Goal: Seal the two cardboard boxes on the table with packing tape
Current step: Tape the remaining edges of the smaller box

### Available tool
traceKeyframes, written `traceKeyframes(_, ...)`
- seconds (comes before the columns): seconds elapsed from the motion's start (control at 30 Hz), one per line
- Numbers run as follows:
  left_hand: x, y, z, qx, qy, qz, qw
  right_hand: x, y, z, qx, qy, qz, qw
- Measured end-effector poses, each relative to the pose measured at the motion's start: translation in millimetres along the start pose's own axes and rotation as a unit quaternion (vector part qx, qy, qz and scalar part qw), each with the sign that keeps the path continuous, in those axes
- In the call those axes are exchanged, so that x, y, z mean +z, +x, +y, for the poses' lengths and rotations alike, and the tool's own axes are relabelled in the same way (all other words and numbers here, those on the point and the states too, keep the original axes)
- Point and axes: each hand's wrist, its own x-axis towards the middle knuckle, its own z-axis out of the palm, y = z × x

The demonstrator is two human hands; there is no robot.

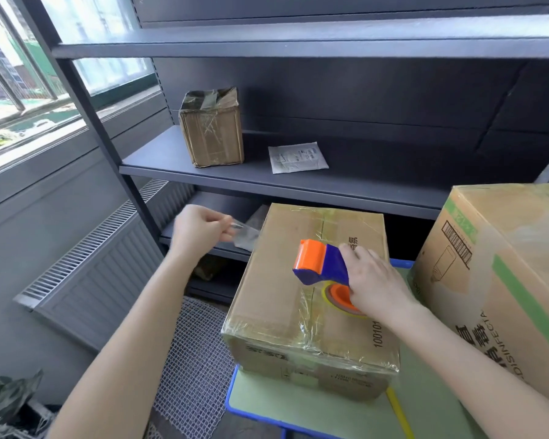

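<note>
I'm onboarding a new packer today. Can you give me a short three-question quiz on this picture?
1. True or false: the right hand holds the tape dispenser over the smaller box.
2. The left hand pinches: A) scissors B) a clear tape strip C) a marker?
3. Fill in: the white packet lies on the ____.
Key: 1 true; 2 B; 3 shelf.

L hand (pixel 200 228) pinches tape end (pixel 244 234); R hand (pixel 374 285) grips dispenser (pixel 322 263).

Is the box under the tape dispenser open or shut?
Shut. The box has its top flaps flat and meeting, with shiny clear tape over the seam and front edge.
</note>
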Motion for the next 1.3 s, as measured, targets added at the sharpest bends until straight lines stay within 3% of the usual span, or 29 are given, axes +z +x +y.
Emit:
traceKeyframes(0.13,-12.1,-7.1,-24.8,-0.034,0.007,-0.011,0.999,2.7,-17.1,0.0,0.007,-0.04,-0.046,0.998)
traceKeyframes(0.23,-2.2,-20.6,-35.0,-0.002,0.083,0.053,0.995,3.5,-22.7,-15.4,-0.011,-0.055,-0.048,0.997)
traceKeyframes(0.33,-2.9,-29.9,-46.6,0.02,0.064,0.099,0.993,2.5,-26.4,-26.0,-0.003,-0.055,-0.043,0.998)
traceKeyframes(0.43,-3.0,-39.9,-62.0,0.005,0.0,0.068,0.998,-0.6,-34.8,-28.8,0.013,-0.067,-0.033,0.997)
traceKeyframes(0.73,6.2,-69.9,-119.5,-0.066,-0.025,-0.053,0.996,-4.2,-62.9,-34.1,0.034,-0.09,-0.08,0.992)
traceKeyframes(1.3,16.4,-69.5,-137.7,-0.065,0.051,-0.053,0.995,-0.9,-63.4,-44.7,0.025,-0.116,-0.098,0.988)
